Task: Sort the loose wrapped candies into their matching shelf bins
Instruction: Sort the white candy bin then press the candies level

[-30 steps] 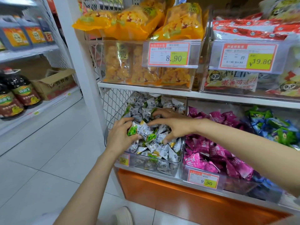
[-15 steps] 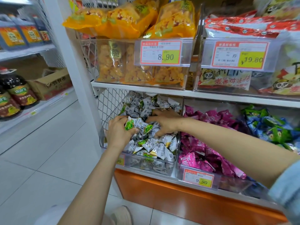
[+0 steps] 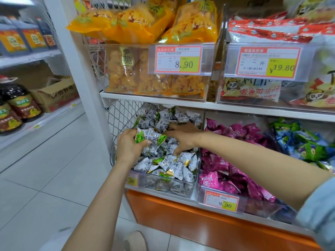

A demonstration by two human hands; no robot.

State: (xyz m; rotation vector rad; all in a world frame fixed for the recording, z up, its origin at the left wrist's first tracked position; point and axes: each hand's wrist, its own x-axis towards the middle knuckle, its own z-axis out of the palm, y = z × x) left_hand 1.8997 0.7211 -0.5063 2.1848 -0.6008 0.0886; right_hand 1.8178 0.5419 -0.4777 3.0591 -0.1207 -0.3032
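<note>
Fingers, left: the fingers (image 3: 129, 131) of the left hand (image 3: 128, 148) curl round a small clutch of white-and-green candies (image 3: 151, 138), thumb under, held just above the heap.
Fingers, right: the right hand (image 3: 184, 137) lies palm down on the same heap, fingers spread, tips buried among wrappers; cannot tell whether it pinches any.
Location: the candies fill the clear bin (image 3: 188, 192) at the left end of the lower shelf, piled above its front wall.
Neighbours: purple candies (image 3: 228, 171) in the next bin to the right, blue-and-green candies (image 3: 299, 140) beyond that.
Handling (judgement): each piece is likely light, with a firm core inside a crinkly film. The glossy wrap probably slides, and the heap probably shifts when pressed.
Where to grip (judgement): across the puffed middle, or by a crimped end for single pieces. A scoop suits several at once.
Appearance: pillow-shaped packs, white-grey with dark lettering and a green patch. A few show gold corners.
Stray check: no purple or blue piece visible in this bin.
</note>
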